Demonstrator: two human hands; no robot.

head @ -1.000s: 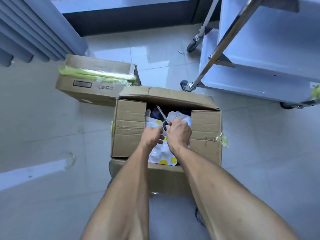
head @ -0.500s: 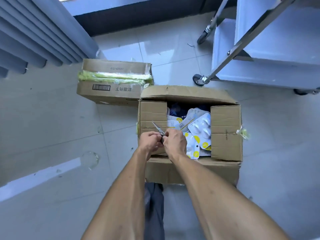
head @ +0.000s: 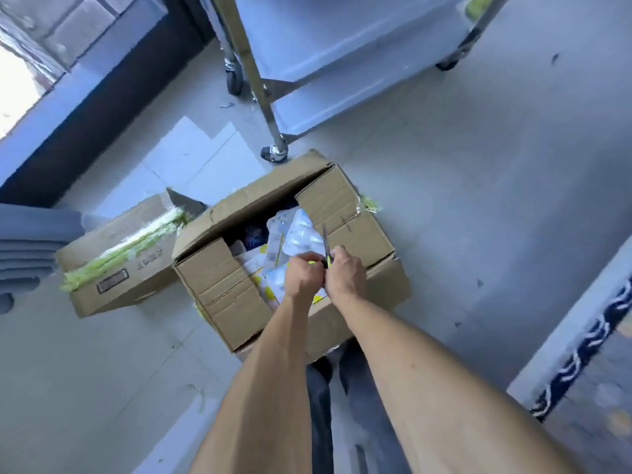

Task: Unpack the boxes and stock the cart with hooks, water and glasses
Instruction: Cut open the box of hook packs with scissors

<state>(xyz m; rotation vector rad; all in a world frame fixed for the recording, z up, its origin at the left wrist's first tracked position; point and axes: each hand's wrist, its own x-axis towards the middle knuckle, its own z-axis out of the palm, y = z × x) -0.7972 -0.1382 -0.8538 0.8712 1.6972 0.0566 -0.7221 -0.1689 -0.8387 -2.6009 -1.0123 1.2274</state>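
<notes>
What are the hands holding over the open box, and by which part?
Both the left hand and right hand grip a small blade tool at its handle end; the blade points up.

A stockroom or back-of-house service area, it seems: a pale tiled floor (head: 478, 200), a stainless steel wheeled cart (head: 307, 63), an opened cardboard box (head: 222, 285) of packaged goods and a second, taped box (head: 113, 278) on the floor beside a window (head: 20, 80)
</notes>
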